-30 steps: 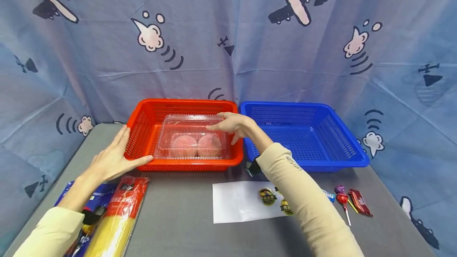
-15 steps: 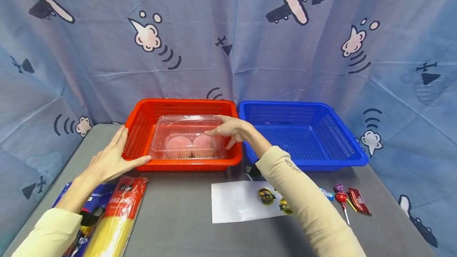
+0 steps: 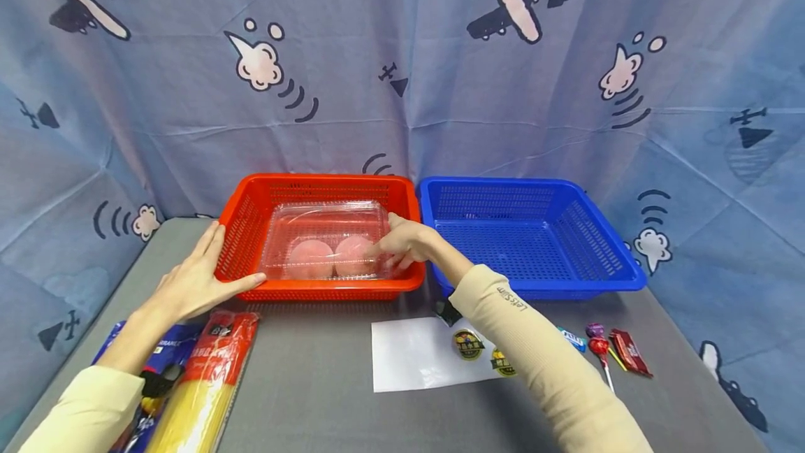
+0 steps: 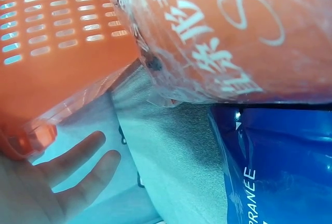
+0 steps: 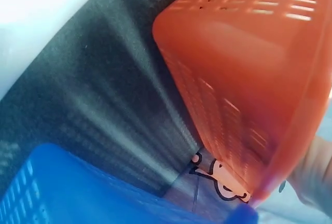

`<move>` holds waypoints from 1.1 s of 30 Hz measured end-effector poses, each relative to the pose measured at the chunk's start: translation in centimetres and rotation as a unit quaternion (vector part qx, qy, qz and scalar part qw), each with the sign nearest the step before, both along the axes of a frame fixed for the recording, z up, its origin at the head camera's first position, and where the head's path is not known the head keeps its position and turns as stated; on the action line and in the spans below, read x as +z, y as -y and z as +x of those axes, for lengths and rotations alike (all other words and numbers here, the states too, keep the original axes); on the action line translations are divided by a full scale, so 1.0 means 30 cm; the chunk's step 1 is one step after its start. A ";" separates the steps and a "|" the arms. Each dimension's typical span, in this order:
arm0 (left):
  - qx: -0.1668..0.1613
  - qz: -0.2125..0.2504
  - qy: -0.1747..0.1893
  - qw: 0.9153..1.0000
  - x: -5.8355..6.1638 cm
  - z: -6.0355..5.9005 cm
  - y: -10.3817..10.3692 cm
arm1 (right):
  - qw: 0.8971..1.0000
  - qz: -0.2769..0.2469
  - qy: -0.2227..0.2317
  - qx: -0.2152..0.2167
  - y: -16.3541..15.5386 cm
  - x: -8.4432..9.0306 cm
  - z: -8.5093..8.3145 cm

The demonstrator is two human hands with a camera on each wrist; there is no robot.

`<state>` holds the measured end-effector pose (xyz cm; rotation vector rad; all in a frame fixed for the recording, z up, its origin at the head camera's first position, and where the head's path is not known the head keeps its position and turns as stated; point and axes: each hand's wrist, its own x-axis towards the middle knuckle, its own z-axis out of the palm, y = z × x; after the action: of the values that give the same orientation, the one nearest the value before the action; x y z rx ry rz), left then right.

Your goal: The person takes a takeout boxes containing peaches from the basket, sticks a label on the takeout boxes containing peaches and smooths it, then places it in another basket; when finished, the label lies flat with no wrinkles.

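A clear plastic fruit box with two peaches lies in the red basket. My right hand reaches over the basket's right side, its extended fingers touching the right end of the box; clear plastic overlaps some fingers. Only a small part of that hand shows in the right wrist view, beyond the red basket wall. At the left, my left hand rests on the red basket's rim with fingers straight and thumb spread along the front. Two of its fingers show in the left wrist view.
A blue basket stands right beside the red one. At the left lie a spaghetti pack and a blue bag. A white sheet with round stickers lies in front; lollipops and a red wrapped snack are at the right.
The box has shifted left and settled lower in the red basket. My right hand has moved from over its top down to its right end; my left hand stays at the rim.
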<state>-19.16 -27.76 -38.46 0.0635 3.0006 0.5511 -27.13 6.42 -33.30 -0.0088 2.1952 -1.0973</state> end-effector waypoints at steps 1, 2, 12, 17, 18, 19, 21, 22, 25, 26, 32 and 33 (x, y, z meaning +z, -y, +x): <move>0.000 0.001 0.000 1.000 -0.001 0.000 0.001 | 1.000 -0.003 0.005 -0.006 -0.001 0.000 -0.001; 0.000 0.001 0.000 1.000 -0.001 0.000 0.001 | 1.000 -0.010 0.012 -0.015 -0.001 0.000 -0.002; 0.001 -0.002 0.003 1.000 0.001 -0.003 0.006 | 0.976 -0.168 0.081 -0.115 0.012 -0.033 0.013; -0.002 0.000 0.002 1.000 0.001 -0.002 0.006 | 0.960 -0.212 0.081 -0.164 0.030 -0.052 0.041; -0.001 0.001 0.003 1.000 0.001 -0.002 0.006 | 0.958 -0.219 0.077 -0.170 0.035 -0.054 0.049; -0.001 0.001 0.003 1.000 0.001 -0.002 0.006 | 0.956 -0.223 0.073 -0.173 0.040 -0.056 0.055; 0.001 0.003 0.005 1.000 0.001 -0.002 0.007 | 0.953 -0.236 0.062 -0.180 0.051 -0.056 0.068; 0.002 0.003 0.005 1.000 0.001 -0.002 0.007 | 0.951 -0.241 0.055 -0.184 0.055 -0.056 0.072; 0.003 0.002 0.008 1.000 0.001 -0.003 0.004 | 0.944 -0.257 0.041 -0.201 0.060 -0.052 0.082; 0.003 0.002 0.009 1.000 0.001 -0.003 0.003 | 0.941 -0.264 0.039 -0.209 0.059 -0.050 0.084; 0.003 0.004 0.012 1.000 0.000 -0.006 0.002 | 0.927 -0.292 0.038 -0.233 0.039 -0.019 0.095; 0.003 0.004 0.012 1.000 0.000 -0.006 0.003 | 0.926 -0.295 0.038 -0.234 0.034 -0.011 0.098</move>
<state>-19.33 -27.84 -38.47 0.0493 2.9763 0.5609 -24.19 5.40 -33.61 0.3004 1.7577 -1.9577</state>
